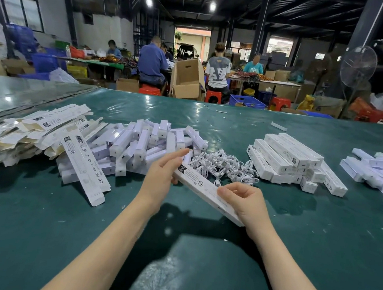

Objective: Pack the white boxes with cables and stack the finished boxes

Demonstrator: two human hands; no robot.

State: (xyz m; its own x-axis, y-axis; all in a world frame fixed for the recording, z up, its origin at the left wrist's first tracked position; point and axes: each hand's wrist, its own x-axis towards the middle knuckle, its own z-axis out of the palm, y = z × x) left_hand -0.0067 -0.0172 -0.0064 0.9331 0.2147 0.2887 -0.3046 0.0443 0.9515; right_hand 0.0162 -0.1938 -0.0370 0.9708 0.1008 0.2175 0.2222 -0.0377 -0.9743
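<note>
Both your hands are on one long white cardboard box (205,188), held slantwise just above the dark green table cover (38,223). Your right hand (243,201) has the near half, fingers curled over the top edge in a firm grip. Your left hand (162,172) takes the far end: thumb tucked underneath, fingers stretched long along the far side in a light pinch. Just beyond that far end lies the tangle of white coiled cables (225,167). To its right sits the stack of closed white boxes (287,158), laid in rough layers, with a looser scatter of white boxes (377,169) well off at the table's right edge. On your left is a heap of short white boxes (148,143), and further left the flat unfolded white cartons (35,129), one long one sliding down toward you.
</note>
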